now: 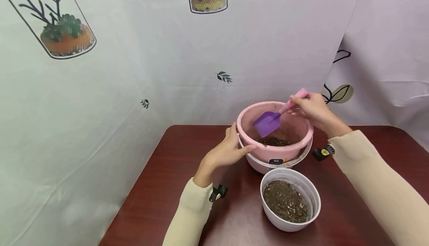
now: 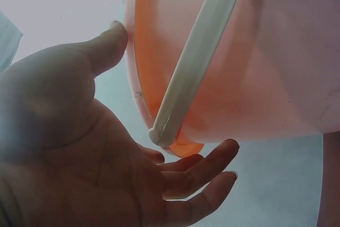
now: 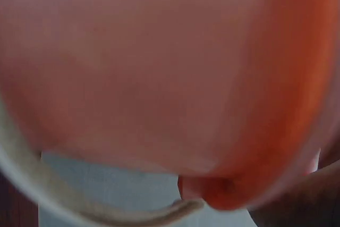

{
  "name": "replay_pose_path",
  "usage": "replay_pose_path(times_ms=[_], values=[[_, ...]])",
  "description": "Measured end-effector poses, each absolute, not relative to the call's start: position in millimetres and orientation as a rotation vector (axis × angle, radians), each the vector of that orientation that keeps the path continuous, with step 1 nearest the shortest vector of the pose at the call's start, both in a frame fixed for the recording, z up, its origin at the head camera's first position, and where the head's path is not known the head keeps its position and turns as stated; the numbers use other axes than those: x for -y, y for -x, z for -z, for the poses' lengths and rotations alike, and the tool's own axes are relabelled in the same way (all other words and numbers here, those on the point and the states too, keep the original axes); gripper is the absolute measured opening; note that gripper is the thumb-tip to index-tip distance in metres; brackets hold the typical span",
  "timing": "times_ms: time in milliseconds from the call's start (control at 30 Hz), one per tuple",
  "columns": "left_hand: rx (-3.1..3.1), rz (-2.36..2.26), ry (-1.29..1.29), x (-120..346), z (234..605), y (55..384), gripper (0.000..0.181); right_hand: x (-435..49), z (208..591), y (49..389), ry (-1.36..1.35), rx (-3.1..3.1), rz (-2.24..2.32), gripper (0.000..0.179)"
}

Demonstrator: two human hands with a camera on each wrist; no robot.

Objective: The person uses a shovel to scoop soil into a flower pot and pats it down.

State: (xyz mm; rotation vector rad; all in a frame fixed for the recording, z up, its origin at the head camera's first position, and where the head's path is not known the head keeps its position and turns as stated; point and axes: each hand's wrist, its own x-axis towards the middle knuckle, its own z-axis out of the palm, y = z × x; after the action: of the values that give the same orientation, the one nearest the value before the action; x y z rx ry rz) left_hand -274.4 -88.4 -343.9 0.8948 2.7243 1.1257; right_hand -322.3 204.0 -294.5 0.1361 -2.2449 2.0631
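My right hand [image 1: 313, 109] grips the pink handle of a small trowel [image 1: 267, 123]. Its purple blade slants down to the left over the inside of a pink bucket [image 1: 278, 151], and dark soil [image 1: 274, 141] shows at the bottom. At the bucket's left side is my left hand [image 1: 225, 152], thumb on the rim and fingers spread along the outside. In the left wrist view its fingers [image 2: 199, 176] reach out loosely below the white bail handle [image 2: 196, 62]. The right wrist view mostly shows blurred bucket wall [image 3: 138, 67]; the trowel is hidden there.
In front of the bucket, close to it, stands a white pot [image 1: 279, 223] with dark, speckled soil [image 1: 285, 201] inside. Both are on a dark red-brown table [image 1: 161, 179]. A pale printed cloth [image 1: 161, 52] hangs behind and along the left.
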Motion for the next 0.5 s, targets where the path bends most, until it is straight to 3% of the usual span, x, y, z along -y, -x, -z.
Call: replay_pose_path(times_ms=[333, 500], values=[[-2.720, -1.152, -0.818, 85.0, 344.8, 273.8, 0.089, -177.5, 305.4, 334.7, -0.132, 2.547, -1.465, 0.029], [-2.728, -1.161, -0.819, 82.0, 347.6, 274.3, 0.087, -171.6, 312.1, 337.1, -0.153, 2.600, -1.408, 0.030]])
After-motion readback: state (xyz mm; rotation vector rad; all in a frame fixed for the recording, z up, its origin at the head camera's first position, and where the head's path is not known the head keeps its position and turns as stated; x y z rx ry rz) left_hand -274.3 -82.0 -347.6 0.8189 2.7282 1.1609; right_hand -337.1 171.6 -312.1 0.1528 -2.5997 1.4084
